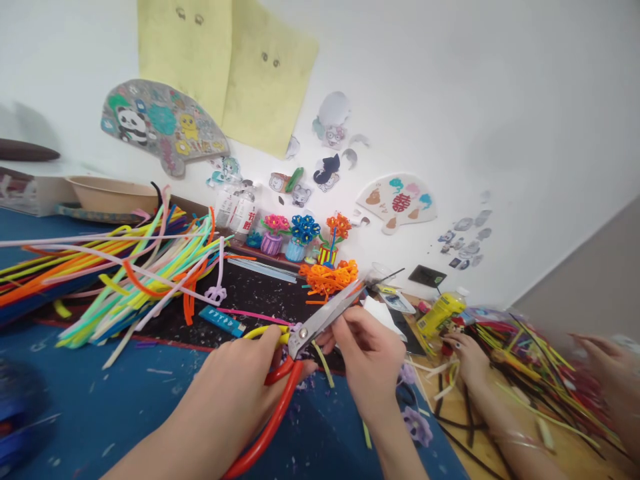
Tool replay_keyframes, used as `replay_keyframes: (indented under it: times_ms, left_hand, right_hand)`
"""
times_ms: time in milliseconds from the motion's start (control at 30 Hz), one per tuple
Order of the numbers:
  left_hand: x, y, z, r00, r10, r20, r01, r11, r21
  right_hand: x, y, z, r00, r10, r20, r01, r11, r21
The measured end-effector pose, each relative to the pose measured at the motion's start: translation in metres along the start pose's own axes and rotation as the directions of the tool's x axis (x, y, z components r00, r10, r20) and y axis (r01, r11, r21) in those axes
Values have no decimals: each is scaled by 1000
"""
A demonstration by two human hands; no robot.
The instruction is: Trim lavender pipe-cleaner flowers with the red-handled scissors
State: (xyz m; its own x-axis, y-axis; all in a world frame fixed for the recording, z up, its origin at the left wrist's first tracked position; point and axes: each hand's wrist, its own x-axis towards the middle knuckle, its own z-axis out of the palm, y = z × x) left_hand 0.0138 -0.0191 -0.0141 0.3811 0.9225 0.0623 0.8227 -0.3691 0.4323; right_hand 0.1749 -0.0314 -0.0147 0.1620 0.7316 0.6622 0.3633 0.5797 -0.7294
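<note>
My left hand [240, 380] is closed on a pair of scissors [327, 317] near its pivot and red handles. The blades point up and to the right and look nearly together. A yellow strip [265, 330] shows by my left thumb. Right beside the blades, my right hand [370, 360] is closed in a pinch; what lies between its fingertips is hidden. Below those fingertips a pale yellow-green pipe cleaner [325, 365] hangs or lies. Small purple scraps surround the hands, and a purple pipe-cleaner flower [417, 427] lies at the right.
Bundled pipe cleaners [145, 273] spread across the left of the blue table [145, 413]. Orange flowers [330, 277] and several potted pipe-cleaner flowers [304, 233] stand along the wall. A yellow bottle [443, 313] is at the right, near another person's hand [470, 360] and more pipe cleaners [530, 353].
</note>
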Motion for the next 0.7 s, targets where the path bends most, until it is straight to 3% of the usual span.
replay_keyframes:
  times_ms: [133, 233, 433, 567, 700]
  left_hand:
    - [1, 0, 1, 1000, -13, 4, 13, 999, -49]
    - [1, -2, -1, 1000, 17, 20, -14, 988, -154]
    - [1, -8, -7, 991, 122, 50, -97, 934, -345]
    - [4, -12, -6, 973, 197, 117, -140, 915, -379]
    - [6, -16, -2, 972, 204, 112, -155, 927, -343]
  right_hand:
    - [1, 0, -1, 999, 22, 32, -24, 998, 61]
    - [6, 1, -7, 990, 77, 121, -91, 988, 122]
    - [14, 4, -25, 917, 183, 354, -240, 963, 125]
    - [13, 5, -30, 883, 161, 440, -216, 973, 77]
    - [12, 4, -28, 870, 177, 461, -238, 968, 78]
